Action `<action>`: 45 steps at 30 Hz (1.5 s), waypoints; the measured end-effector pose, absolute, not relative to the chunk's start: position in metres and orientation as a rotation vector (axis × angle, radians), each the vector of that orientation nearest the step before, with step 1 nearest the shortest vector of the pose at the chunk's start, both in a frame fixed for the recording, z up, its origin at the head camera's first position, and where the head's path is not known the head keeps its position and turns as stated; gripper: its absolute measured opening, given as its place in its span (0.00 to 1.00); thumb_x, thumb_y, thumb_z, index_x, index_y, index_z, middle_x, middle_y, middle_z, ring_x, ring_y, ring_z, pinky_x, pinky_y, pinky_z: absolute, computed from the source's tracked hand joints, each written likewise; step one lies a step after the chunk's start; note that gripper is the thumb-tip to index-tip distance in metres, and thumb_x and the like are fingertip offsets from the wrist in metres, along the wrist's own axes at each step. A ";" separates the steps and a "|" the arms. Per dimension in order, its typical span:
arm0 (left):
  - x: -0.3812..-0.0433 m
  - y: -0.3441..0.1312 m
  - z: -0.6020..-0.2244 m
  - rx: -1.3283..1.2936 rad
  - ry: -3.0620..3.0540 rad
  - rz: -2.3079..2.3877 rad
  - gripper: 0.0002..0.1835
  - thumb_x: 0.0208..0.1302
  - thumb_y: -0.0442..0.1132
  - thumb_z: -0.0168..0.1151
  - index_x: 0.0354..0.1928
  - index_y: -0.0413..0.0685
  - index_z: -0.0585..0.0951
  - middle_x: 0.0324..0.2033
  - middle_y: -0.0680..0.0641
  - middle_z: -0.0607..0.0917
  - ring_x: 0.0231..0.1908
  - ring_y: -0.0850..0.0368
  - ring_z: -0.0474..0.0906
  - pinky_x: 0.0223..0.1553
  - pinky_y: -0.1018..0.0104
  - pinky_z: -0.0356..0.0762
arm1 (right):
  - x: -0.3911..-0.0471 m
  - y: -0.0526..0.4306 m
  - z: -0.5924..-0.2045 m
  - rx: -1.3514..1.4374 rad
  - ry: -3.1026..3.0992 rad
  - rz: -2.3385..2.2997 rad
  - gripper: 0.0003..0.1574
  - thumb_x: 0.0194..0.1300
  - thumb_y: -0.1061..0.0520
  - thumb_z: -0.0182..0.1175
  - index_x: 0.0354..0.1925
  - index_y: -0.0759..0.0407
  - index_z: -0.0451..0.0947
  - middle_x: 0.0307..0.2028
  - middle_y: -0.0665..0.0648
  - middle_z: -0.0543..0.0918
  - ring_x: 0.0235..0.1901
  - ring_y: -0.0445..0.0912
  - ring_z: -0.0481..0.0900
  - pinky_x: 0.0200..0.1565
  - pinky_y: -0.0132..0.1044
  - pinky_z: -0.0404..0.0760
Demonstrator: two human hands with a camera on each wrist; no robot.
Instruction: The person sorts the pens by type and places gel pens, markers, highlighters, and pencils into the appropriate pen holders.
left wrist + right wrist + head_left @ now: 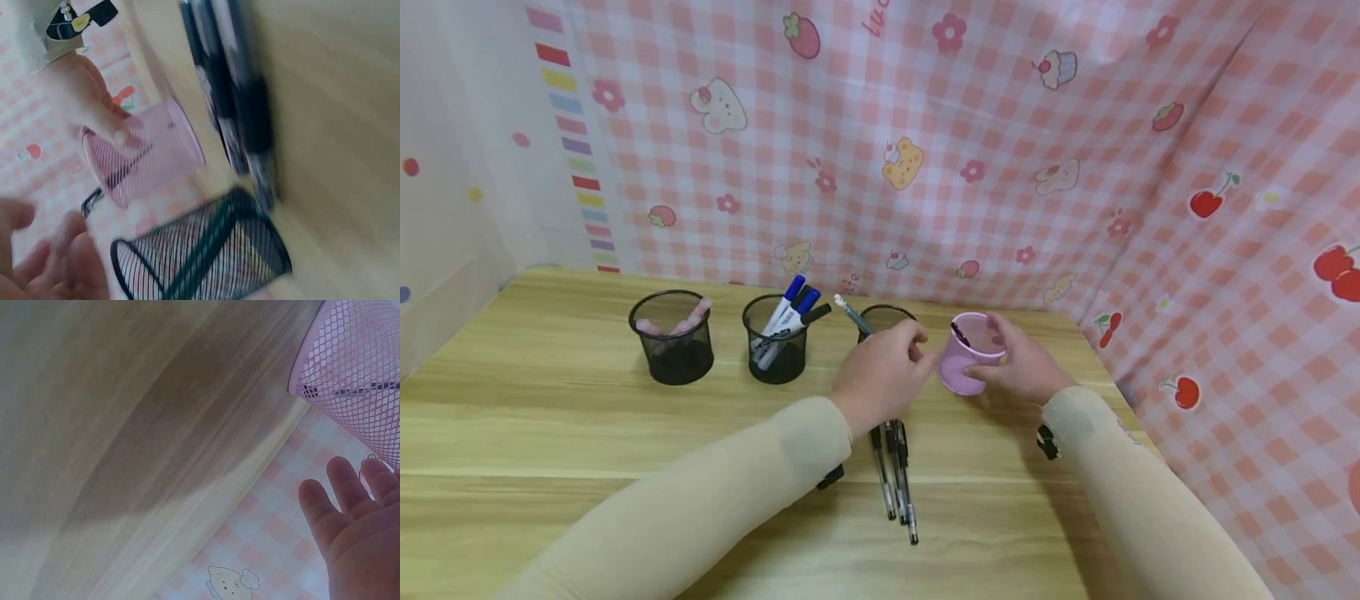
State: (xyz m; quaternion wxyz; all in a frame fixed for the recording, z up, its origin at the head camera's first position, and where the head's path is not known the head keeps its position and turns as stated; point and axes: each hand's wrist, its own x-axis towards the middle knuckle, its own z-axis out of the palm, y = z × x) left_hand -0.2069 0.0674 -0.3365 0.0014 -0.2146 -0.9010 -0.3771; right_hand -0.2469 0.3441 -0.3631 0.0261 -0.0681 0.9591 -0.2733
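My right hand (1026,362) holds a pink mesh pen holder (958,377) at its side, the thumb on the near face. Inside stands a slender black item (960,335) whose kind I cannot tell; its looped end pokes past the rim in the left wrist view. My left hand (883,367), fingers loosely bent and apart with nothing between them, hovers before a black mesh pen holder (200,250). That holder contains a dark green stick (852,315) with a white top. Several clear-barrelled black-capped pens (895,475) lie on the table below the left hand.
Left of the hands stand two more black mesh holders. One (777,367) carries several white markers (786,315) with blue or black caps; the other (677,362) has pink items (692,318) inside. A checked pink cloth (880,108) hangs behind the wooden table (587,450).
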 end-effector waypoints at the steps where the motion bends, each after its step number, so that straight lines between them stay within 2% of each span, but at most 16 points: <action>1: -0.206 0.063 -0.337 -0.700 -2.890 -1.087 0.19 0.79 0.57 0.58 0.60 0.54 0.79 0.42 0.55 0.88 0.35 0.60 0.83 0.40 0.61 0.82 | -0.247 0.344 -0.363 -0.211 2.964 -0.843 0.74 0.59 0.35 0.77 0.85 0.60 0.44 0.80 0.66 0.60 0.75 0.66 0.66 0.74 0.64 0.65; 8: -0.202 0.040 -0.349 -0.799 -3.189 -0.465 0.19 0.73 0.59 0.66 0.41 0.50 0.83 0.31 0.53 0.87 0.30 0.56 0.81 0.35 0.59 0.81 | -0.247 0.345 -0.360 -0.224 2.972 -0.840 0.74 0.60 0.37 0.77 0.85 0.61 0.44 0.80 0.65 0.61 0.75 0.64 0.67 0.75 0.63 0.66; 12: -0.200 0.037 -0.356 -0.824 -3.282 -0.372 0.21 0.70 0.59 0.68 0.28 0.52 0.82 0.23 0.54 0.81 0.25 0.56 0.77 0.29 0.61 0.77 | -0.248 0.346 -0.360 -0.231 2.975 -0.845 0.73 0.60 0.38 0.77 0.84 0.61 0.45 0.80 0.65 0.61 0.75 0.64 0.67 0.75 0.63 0.66; 15: -0.199 0.036 -0.359 -0.838 -3.308 -0.337 0.23 0.70 0.58 0.69 0.21 0.53 0.81 0.21 0.54 0.79 0.23 0.57 0.74 0.26 0.63 0.73 | -0.249 0.346 -0.361 -0.241 2.977 -0.838 0.73 0.60 0.37 0.77 0.84 0.60 0.45 0.80 0.65 0.61 0.75 0.64 0.67 0.75 0.63 0.66; 22: -0.200 0.035 -0.364 -0.883 -3.313 -0.282 0.22 0.70 0.57 0.69 0.22 0.53 0.82 0.26 0.54 0.81 0.24 0.57 0.74 0.27 0.63 0.74 | -0.250 0.345 -0.363 -0.244 2.966 -0.857 0.72 0.60 0.37 0.77 0.84 0.61 0.46 0.80 0.66 0.61 0.75 0.64 0.67 0.74 0.63 0.67; 34: -0.202 0.035 -0.365 -0.880 -3.329 -0.425 0.19 0.68 0.50 0.72 0.20 0.51 0.82 0.25 0.53 0.82 0.24 0.56 0.72 0.29 0.63 0.72 | -0.249 0.345 -0.363 -0.233 2.960 -0.866 0.72 0.60 0.39 0.77 0.84 0.60 0.46 0.80 0.66 0.62 0.75 0.64 0.67 0.74 0.62 0.68; 39: -0.201 0.036 -0.366 -0.868 -3.332 -0.441 0.18 0.68 0.48 0.71 0.21 0.51 0.81 0.24 0.52 0.81 0.23 0.57 0.72 0.27 0.64 0.71 | -0.248 0.345 -0.364 -0.238 2.964 -0.867 0.72 0.60 0.39 0.78 0.84 0.60 0.46 0.79 0.66 0.62 0.75 0.65 0.67 0.74 0.63 0.67; 45: -0.200 0.037 -0.367 -0.862 -3.326 -0.448 0.18 0.67 0.44 0.69 0.19 0.52 0.80 0.20 0.53 0.78 0.20 0.58 0.70 0.23 0.65 0.67 | -0.249 0.346 -0.365 -0.242 2.979 -0.850 0.71 0.60 0.38 0.78 0.84 0.59 0.47 0.79 0.65 0.63 0.74 0.64 0.68 0.74 0.63 0.67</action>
